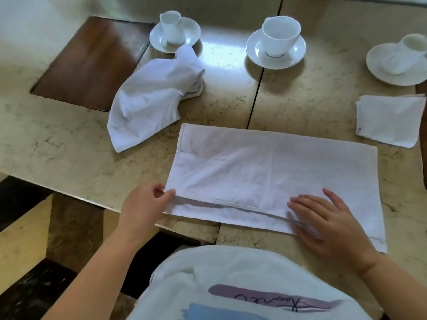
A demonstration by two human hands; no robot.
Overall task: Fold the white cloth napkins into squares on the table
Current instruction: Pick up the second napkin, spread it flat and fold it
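A: Napkin (272,167) under fold, lying doubled as a long rectangle along the near edge of the marble table (69,144). Upper layer stops short of the lower hem; layers not yet aligned.

B: Hands?

A: Left hand (145,202) pinches the near-left corner of the upper layer between thumb and fingertips. Right hand (328,222) lies flat, fingers spread, pressing the near-right part of the cloth down.

B: Remaining stock?

A: One crumpled napkin (150,98) toward the far-left, just beside a cup and saucer (174,31). One folded square (390,121) at the right edge. Task judged roughly a third done.

B: Advice for this step?

A: Draw the pinched corner toward the near edge until both hems meet, keeping the right palm as anchor so the lower layer does not creep. Smooth the crease outward from the centre before the cross fold; wrinkles mid-cloth would otherwise set in.
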